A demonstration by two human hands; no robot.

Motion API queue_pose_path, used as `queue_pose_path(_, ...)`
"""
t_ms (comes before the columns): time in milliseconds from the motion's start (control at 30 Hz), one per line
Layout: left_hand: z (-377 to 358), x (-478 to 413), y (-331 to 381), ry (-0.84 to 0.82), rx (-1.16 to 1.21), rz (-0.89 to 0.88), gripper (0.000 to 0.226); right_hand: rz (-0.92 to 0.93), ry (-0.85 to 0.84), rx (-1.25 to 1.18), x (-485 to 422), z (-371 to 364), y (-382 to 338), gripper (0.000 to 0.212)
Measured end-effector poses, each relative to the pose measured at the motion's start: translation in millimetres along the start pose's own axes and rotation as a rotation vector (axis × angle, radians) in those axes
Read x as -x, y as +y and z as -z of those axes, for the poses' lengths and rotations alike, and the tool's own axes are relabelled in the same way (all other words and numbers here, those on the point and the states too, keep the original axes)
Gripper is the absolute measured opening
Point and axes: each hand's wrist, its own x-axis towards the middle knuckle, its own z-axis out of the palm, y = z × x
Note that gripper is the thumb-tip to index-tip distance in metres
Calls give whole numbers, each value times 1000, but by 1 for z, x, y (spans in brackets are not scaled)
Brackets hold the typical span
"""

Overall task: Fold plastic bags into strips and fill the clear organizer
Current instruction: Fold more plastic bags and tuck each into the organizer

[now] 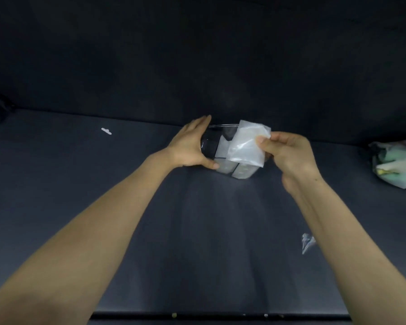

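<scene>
on the dark table (209, 231) a heap of crumpled plastic bags (396, 167) lies at the far right edge, a small clear scrap (308, 242) lies beside the right forearm, and a little white piece (106, 131) lies well to the left. the clear organizer (209, 141) stands in the middle with folded white strips (222, 148) inside, and the folded bag (246, 146) above its right part hides some compartments. the left hand (190, 146) presses straight fingers against the organizer's left side, while the right hand (288, 156) pinches the folded bag's edge.
</scene>
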Motion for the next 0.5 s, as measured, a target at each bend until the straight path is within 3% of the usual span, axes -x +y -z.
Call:
queue_pose_path(267,-21,35,-7,108,61,-49,124,47,-39,219,-6,-13,3,13)
queue_pose_path(500,-47,107,-13,178,100,16,132,169,-196,464,33,-15,25,17)
